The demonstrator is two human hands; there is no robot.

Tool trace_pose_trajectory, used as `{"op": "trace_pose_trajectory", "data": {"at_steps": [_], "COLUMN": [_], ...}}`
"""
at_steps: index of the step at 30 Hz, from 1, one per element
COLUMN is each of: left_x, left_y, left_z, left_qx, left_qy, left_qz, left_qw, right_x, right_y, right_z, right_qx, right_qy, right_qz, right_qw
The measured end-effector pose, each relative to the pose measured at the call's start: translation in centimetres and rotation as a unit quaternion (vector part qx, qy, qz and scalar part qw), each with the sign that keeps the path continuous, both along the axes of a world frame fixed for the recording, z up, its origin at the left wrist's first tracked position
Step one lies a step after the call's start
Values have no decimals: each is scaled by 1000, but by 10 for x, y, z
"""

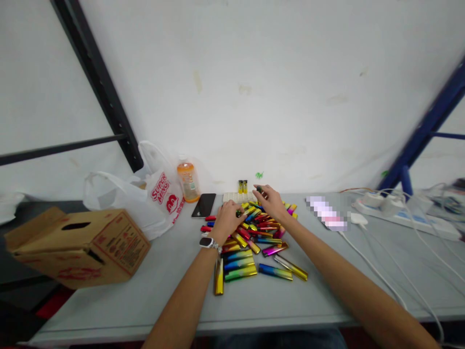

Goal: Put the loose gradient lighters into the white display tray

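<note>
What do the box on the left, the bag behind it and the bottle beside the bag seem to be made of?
The box looks like plain brown cardboard, matte, with a cut-out handle slot and printed sides. The bag seems thin white plastic film, crinkled and slightly see-through. The bottle is probably clear, smooth plastic, as orange shows through it.

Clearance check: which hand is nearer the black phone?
Left. The left hand is just right of the black phone; the right hand is farther right, at the far edge of the lighter pile.
</note>
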State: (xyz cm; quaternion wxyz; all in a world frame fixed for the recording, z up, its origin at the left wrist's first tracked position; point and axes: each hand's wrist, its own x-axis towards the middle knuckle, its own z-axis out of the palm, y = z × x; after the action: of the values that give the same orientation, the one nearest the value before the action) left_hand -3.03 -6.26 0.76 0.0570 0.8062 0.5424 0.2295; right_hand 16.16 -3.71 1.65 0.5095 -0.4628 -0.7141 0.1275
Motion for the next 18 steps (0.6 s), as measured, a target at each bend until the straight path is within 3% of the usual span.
{"op": "trace_pose_trajectory", "data": {"at_steps": [10,18], "left_x": [1,-2], "left_y": [-4,-3], "left_z": [0,-3], "left_qx": [-8,-10], "left_qy": [1,-9], "left_qz": [37,36], "left_qw": [999,999], "right_x": [-9,-12], "right_y": [78,102], "right_z": [1,10], "right_qx": [0,-13], "right_qy": [-114,-149], "right_qz": [44,64], "right_qw": [993,987]}}
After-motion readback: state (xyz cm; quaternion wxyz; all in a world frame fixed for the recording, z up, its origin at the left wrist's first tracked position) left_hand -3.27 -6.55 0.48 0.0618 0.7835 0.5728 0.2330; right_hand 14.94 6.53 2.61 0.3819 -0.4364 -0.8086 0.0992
